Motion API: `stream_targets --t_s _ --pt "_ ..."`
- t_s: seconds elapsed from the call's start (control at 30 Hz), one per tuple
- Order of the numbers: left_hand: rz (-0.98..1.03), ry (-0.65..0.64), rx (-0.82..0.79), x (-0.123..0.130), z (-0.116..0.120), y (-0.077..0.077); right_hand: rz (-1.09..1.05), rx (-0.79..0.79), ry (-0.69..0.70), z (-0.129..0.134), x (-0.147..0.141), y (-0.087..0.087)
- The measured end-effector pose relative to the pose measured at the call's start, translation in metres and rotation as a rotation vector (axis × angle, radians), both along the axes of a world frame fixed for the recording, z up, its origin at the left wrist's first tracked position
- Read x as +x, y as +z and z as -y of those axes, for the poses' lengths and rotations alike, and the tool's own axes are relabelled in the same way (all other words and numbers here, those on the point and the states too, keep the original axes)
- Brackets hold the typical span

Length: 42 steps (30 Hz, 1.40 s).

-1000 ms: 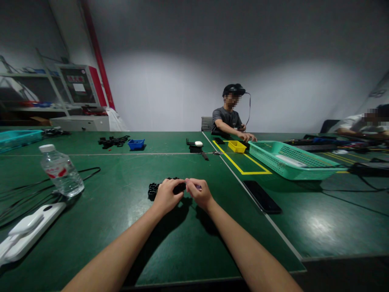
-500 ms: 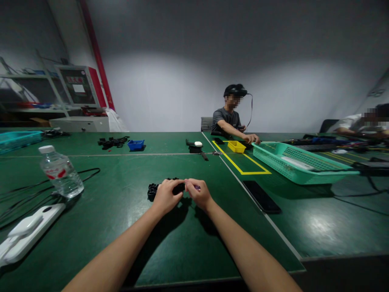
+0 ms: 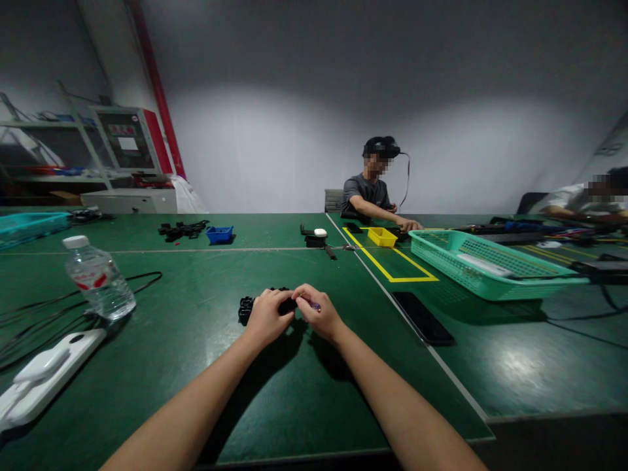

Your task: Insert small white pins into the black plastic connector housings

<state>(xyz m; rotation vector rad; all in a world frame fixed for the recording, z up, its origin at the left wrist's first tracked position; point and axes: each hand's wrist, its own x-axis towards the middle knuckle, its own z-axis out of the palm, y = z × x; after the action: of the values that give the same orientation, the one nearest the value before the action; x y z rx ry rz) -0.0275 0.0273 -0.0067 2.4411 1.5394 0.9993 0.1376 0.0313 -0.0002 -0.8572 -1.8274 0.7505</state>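
On the green table, a cluster of black parts shows beside and behind my left hand. That hand is closed on a black part, its fingers and thumb wrapped round it. Close against it on the right, my right hand pinches a small tool with a purple handle. The tool's tip points left, towards the black part; where exactly it touches is too small to tell.
A bottle, cables and a white power strip lie left. To the right are a phone and a green basket. Farther back stand a blue tray and yellow tray. A person sits opposite.
My right hand has shifted slightly left and up, its fingers turned round the tool. My left hand has barely moved. The green basket has slid a little right.
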Motion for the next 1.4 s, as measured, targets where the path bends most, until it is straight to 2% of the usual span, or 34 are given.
stream_targets --t_s 0.7,1.0,1.23,1.4 --pt "-0.097 0.059 -0.011 0.0009 0.0063 0.0073 -0.043 -0.012 -0.060 -0.0037 0.0004 -0.0036" --pt "-0.054 0.051 -0.019 0.0008 0.0047 0.0064 -0.033 -0.016 -0.073 -0.0018 0.0011 -0.0015" --pt "-0.005 0.014 -0.030 0.0008 0.0018 0.0018 -0.044 -0.025 -0.013 0.0002 0.0003 0.0004" --pt "0.019 0.005 -0.020 0.0000 0.0003 0.0005 -0.038 -0.023 -0.022 -0.0003 0.0002 -0.0005"
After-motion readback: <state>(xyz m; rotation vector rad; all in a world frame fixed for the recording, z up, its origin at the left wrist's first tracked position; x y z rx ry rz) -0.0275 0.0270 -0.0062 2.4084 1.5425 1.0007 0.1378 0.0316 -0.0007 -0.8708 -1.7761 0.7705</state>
